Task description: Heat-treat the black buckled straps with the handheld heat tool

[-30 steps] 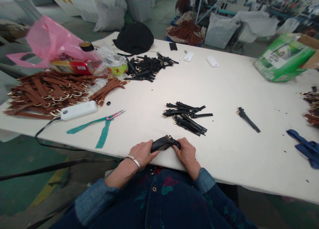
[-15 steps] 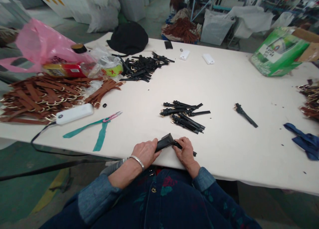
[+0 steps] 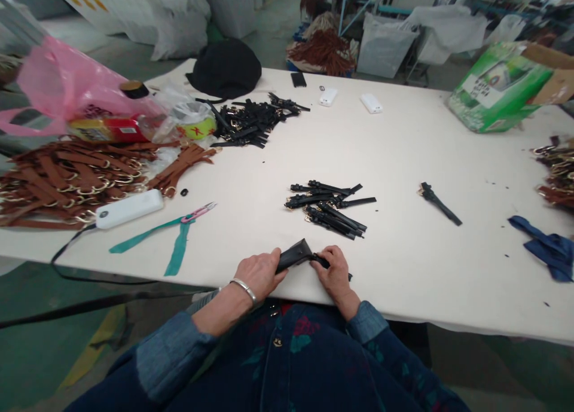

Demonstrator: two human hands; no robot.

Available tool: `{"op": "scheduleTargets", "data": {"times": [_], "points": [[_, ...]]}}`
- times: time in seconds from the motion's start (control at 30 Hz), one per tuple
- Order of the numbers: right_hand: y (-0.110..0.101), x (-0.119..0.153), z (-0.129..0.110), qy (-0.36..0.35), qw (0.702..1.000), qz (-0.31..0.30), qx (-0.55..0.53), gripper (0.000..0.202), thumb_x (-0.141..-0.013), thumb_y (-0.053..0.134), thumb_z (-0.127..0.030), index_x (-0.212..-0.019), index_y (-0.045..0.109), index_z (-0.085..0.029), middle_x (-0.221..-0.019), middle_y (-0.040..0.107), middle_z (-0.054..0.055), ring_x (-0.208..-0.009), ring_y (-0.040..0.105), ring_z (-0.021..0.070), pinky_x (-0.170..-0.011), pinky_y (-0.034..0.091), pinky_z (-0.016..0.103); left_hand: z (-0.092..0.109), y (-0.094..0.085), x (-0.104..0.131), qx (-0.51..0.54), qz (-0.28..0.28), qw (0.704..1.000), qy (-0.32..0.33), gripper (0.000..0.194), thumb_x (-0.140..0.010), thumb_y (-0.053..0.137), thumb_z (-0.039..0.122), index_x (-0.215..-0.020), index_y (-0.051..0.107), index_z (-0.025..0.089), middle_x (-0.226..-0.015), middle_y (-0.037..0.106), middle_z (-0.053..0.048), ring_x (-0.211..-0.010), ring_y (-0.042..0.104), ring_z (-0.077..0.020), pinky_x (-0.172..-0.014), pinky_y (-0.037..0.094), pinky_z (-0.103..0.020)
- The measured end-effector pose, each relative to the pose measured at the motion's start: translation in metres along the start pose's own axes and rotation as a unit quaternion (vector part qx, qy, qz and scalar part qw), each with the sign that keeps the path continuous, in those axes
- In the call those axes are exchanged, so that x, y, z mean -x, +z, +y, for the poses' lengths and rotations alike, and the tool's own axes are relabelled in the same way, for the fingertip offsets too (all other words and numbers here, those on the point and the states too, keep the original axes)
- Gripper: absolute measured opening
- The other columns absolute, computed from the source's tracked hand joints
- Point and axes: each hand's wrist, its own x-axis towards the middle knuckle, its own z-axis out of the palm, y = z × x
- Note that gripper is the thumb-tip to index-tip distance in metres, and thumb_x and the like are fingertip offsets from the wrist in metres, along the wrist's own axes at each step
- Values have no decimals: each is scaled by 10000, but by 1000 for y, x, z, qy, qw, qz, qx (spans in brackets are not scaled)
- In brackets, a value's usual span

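My left hand is wrapped round a black oblong piece with a broad, flat, slanted end; I cannot tell its exact kind. My right hand pinches a small black buckle strap against the tip of that piece. The strap's tail pokes out past the right side of my hand. Just beyond both hands lies a loose group of black buckle straps. A single black buckle strap lies apart to the right.
Thread snips with a teal ribbon, a white power bank with a cable, and a heap of brown straps are at left. More black straps and a black cap lie behind. Blue cloth and a green box are at right.
The whole view has shifted slightly. My hands keep the same hold on the black piece and the strap, with barely any movement between them.
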Motion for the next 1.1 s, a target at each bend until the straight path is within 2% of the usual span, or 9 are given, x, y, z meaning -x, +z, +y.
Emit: {"op": "scheduleTargets", "data": {"times": [0.17,0.5,0.7,0.8,0.93,1.1], "points": [[1,0,3,8,1000,-11,-14,169,-695,623,-291,-831,614,-191,-829,514,42,-810,471,173,-722,404,301,-7,-2,2,-16,-1,1000,14,330,-766,379,473,-952,458,212,-861,625,-87,-795,590,-245,-654,424,-350],[-1,-2,1,19,1000,-15,-8,141,-698,613,-283,-794,584,-183,-825,511,38,-800,472,172,-719,403,300,12,-6,-16,-15,19,999,23,352,-771,370,473,-982,451,203,-866,625,-89,-788,594,-239,-652,428,-340],[-1,-1,1,12,1000,-18,-8,144,-700,614,-274,-816,600,-190,-818,512,40,-798,475,175,-712,405,304,-7,-6,-11,-14,16,999,-31,394,-772,339,513,-984,452,201,-865,635,-96,-798,592,-237,-650,427,-334],[-1,-1,1,13,1000,-15,-14,153,-700,612,-273,-830,602,-192,-821,514,41,-799,477,175,-712,406,304,-13,-5,-3,-16,13,999,-27,384,-767,340,519,-965,454,210,-848,638,-87,-784,594,-240,-640,426,-337],[0,-1,1,11,1000,-12,-19,156,-700,604,-277,-833,602,-195,-821,516,41,-799,479,174,-709,406,303,-3,-1,3,-1,-3,1000,-9,349,-768,365,490,-971,450,220,-872,635,-77,-806,592,-230,-668,423,-336],[-1,-3,-1,21,1000,-14,-7,139,-691,604,-281,-789,579,-186,-811,510,33,-794,476,169,-704,403,296,14,0,-6,18,0,1000,-10,358,-772,372,481,-985,444,203,-897,629,-93,-818,593,-234,-675,426,-338]]}}
